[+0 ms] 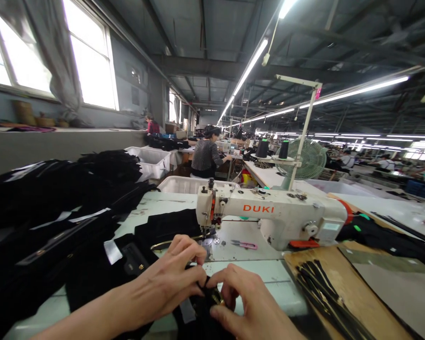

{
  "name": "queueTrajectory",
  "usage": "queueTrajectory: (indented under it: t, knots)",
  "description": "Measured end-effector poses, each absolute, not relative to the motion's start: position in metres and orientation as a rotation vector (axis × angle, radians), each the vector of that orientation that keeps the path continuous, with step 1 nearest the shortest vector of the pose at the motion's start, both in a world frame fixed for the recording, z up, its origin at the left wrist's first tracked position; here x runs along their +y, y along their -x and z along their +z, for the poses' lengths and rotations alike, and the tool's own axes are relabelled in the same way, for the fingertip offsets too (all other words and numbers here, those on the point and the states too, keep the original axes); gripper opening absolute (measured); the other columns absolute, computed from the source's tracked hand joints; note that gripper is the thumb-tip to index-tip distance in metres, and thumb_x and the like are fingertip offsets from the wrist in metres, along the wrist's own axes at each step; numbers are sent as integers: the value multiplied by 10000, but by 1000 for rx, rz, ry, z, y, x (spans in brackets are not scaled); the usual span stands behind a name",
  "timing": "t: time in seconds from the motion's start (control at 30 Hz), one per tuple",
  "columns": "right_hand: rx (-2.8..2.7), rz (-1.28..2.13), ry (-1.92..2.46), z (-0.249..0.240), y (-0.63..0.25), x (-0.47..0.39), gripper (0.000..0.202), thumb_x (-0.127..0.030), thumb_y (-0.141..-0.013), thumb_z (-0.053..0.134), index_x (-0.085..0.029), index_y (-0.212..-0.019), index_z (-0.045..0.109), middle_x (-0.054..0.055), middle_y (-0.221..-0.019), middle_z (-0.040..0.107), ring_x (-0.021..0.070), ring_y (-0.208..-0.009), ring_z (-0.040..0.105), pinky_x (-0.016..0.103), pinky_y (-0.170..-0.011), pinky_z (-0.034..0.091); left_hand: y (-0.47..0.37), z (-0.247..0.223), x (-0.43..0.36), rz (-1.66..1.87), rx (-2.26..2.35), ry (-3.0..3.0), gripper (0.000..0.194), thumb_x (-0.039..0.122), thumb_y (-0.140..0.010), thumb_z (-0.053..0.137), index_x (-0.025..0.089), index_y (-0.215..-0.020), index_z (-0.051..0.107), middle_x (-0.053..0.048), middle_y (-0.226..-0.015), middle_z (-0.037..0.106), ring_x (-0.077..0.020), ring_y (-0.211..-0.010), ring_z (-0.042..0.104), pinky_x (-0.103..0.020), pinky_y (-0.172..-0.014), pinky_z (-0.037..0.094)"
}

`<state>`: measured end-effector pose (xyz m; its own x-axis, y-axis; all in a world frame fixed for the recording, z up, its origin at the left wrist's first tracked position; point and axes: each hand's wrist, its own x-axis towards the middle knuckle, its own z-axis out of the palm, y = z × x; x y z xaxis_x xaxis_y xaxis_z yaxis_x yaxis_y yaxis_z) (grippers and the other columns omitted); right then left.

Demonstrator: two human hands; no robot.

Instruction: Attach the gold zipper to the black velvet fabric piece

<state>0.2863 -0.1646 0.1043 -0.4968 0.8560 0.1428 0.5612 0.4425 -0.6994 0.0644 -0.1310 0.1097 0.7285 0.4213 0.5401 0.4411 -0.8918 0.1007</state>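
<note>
At the bottom centre of the frame, both hands meet over a piece of black fabric [201, 316] lying on the near edge of the pale sewing table [269, 278]. The left hand [170, 278] is curled, fingers bent down and pressed onto the cloth, thumb and forefinger closed on a fold. The right hand [246, 302] comes in from the lower right, its fingertips pinching the same fold where something small and brass-coloured, perhaps a zip end or a fitting, shows between the two hands; I cannot tell exactly what it is.

Judging by how things lie, the piece is only being lined up: it sits short of the needle of the white sewing machine [279, 215] at mid-frame, and nothing of it lies under the foot yet, so the stitching looks still to be done. Another black piece [166, 226] lies just left of the needle. Large heaps of black fabric [49, 222] fill the left side. Black strips [326, 293] rest on a wooden board [361, 288] at lower right, and small pink scissors [246, 244] lie under the machine arm.
</note>
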Motion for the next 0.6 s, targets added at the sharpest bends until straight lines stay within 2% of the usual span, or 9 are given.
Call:
queueTrajectory:
  t: [0.1, 0.17, 0.27, 0.33, 0.37, 0.47, 0.53, 0.6]
  knots:
    - [-2293, 830, 1236, 113, -288, -161, 465, -175, -636, 912, -250, -1028, 674, -55, -789, 594, 179, -789, 590, 250, -709, 430, -62, 128, -137, -771, -667, 2997, 181, 37, -909, 538, 217, -908, 561, -14, -994, 593, -202, -964, 504, -319, -884, 384]
    - [-2376, 806, 1126, 121, -289, -155, 442, -268, -598, 949, -255, -950, 682, -45, -874, 607, 173, -825, 594, 242, -720, 455, -59, 143, -140, -657, -651, 3109, 196, 30, -914, 542, 226, -929, 558, 9, -980, 631, -184, -984, 536, -305, -951, 384]
    - [-2453, 650, 847, 132, -290, -145, 293, -216, -659, 912, -242, -813, 664, -24, -1113, 610, 185, -1032, 579, 271, -880, 466, -52, 156, -140, -608, -742, 3231, 188, 57, -940, 537, 242, -960, 561, 30, -963, 651, -161, -1019, 573, -262, -990, 401]
    - [-2483, 572, 729, 135, -286, -140, 295, -157, -673, 893, -222, -758, 618, -30, -1119, 634, 199, -1110, 557, 305, -963, 436, -46, 159, -134, -697, -862, 3215, 164, 90, -955, 523, 249, -951, 562, 33, -951, 649, -154, -997, 591, -223, -917, 448]
    - [-2487, 556, 743, 136, -284, -139, 313, -132, -677, 884, -215, -739, 588, -37, -1024, 658, 191, -1054, 583, 292, -929, 448, -44, 160, -131, -743, -899, 3172, 145, 112, -964, 517, 248, -947, 562, 32, -934, 646, -150, -955, 602, -205, -856, 468]
    - [-2452, 409, 923, 139, -276, -137, 346, -82, -706, 825, -209, -676, 505, -70, -712, 599, 134, -700, 596, 215, -629, 440, -36, 168, -125, -826, -825, 3008, 148, 200, -1021, 452, 232, -926, 562, 25, -836, 629, -131, -748, 600, -186, -694, 481]
    - [-2353, 53, 925, 141, -275, -138, 258, -78, -790, 709, -215, -690, 514, -41, -700, 598, 138, -624, 569, 234, -534, 398, -28, 175, -129, -822, -724, 2902, 215, 241, -1046, 408, 230, -950, 600, 13, -790, 639, -138, -693, 599, -205, -675, 500]
    - [-2208, -302, 766, 138, -278, -142, 198, -76, -870, 576, -231, -747, 564, 2, -724, 622, 168, -654, 595, 272, -578, 452, -19, 172, -141, -820, -648, 2796, 238, 246, -1032, 421, 264, -1076, 653, -3, -832, 695, -171, -747, 648, -269, -773, 548]
